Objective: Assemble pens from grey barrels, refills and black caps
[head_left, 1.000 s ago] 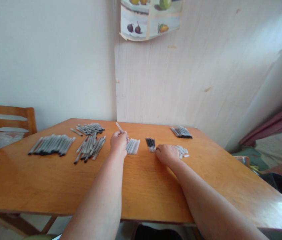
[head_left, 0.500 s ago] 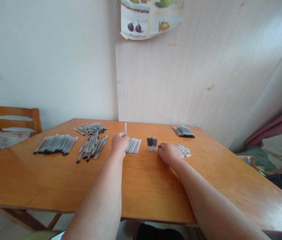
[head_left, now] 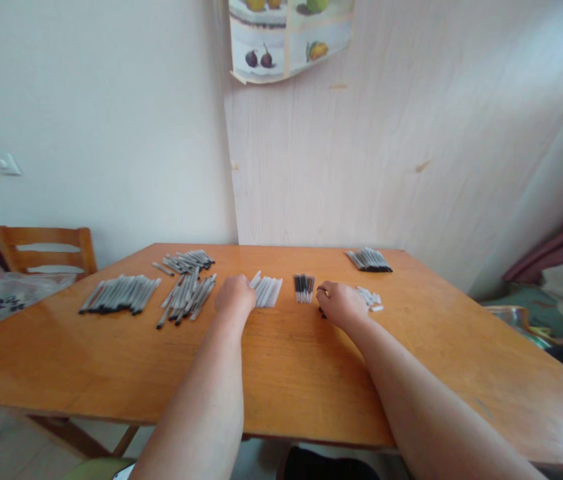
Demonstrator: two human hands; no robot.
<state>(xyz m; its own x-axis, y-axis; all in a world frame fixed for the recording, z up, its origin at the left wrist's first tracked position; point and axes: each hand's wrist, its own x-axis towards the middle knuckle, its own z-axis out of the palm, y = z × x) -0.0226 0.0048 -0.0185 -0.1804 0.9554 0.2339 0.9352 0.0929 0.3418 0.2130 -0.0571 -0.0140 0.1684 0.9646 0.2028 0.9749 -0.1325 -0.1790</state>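
Pale, translucent tubes (head_left: 270,293) are lined up on the surface (head_left: 286,360), beside the left hand (head_left: 235,294); a dark piece (head_left: 322,313) is partly covered by the right hand (head_left: 344,304). Whether either's fingers (head_left: 328,297) are closed cannot be told.

One left hand (head_left: 234,293) and one right hand (head_left: 345,305) show at centre. One counter (head_left: 284,373) bears four clusters of black-ended pens (head_left: 120,295), three left and one right, too packed to count singly; one row of pale tubes (head_left: 268,292) and one of dark-and-clear sticks (head_left: 304,288), centre; one heap of white pieces (head_left: 372,298), centre right. One chair (head_left: 88,251), far left.
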